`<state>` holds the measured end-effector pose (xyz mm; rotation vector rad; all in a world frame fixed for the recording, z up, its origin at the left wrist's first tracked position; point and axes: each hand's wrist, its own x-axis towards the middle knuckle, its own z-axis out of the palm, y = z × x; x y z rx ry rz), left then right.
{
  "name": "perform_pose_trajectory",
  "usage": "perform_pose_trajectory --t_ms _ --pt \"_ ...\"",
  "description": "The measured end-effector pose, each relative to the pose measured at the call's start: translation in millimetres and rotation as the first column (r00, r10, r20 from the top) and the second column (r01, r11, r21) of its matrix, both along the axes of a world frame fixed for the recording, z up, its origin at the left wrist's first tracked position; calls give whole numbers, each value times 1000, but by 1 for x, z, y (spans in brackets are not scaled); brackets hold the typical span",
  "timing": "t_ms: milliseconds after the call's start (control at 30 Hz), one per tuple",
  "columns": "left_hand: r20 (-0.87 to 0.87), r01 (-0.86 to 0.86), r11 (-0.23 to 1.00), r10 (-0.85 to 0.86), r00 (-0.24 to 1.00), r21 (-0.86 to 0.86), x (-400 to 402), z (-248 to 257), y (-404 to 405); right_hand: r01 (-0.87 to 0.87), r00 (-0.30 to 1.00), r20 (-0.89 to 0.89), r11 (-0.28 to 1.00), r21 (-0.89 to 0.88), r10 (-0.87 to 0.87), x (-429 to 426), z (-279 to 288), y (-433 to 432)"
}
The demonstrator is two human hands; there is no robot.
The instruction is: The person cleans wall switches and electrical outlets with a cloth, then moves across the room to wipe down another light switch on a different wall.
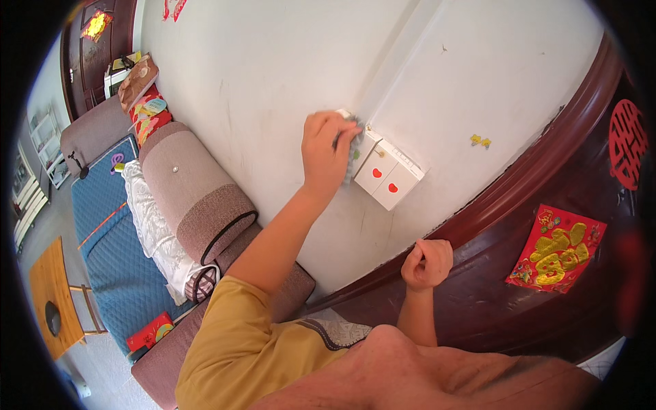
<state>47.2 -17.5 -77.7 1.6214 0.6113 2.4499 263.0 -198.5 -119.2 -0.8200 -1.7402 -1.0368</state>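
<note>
My left hand (328,148) is raised to the white wall and pinches a grey cloth (354,146), which looks blurred and partly hidden by my fingers. The cloth lies just left of a white two-rocker wall switch (390,175) with a red heart sticker on each rocker. White cable trunking (405,56) runs up the wall above the switch. My right hand (428,264) is loosely curled into a fist beside the dark red door frame, lower right of the switch, and nothing shows in it.
A dark red door (476,287) with a red and gold decoration (557,249) stands at right. Small yellow stickers (480,141) are on the wall. At left are a sofa (179,179) with a blue quilted cover (113,230), a white lace cloth (146,220) and a wooden table (54,287).
</note>
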Motion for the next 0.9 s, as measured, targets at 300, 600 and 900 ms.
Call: perform_pose_trajectory --t_ms 300,600,900 --pt "-72 -40 999 42 997 31 12 -68 -18 -47 999 7 999 21 47 1 0 2" --pt "-93 -63 988 77 993 144 10 -34 -4 -60 998 3 998 7 60 2 1 0" --pt "-45 -53 999 53 998 8 7 -21 -3 -102 995 16 995 -8 102 1 4 0"
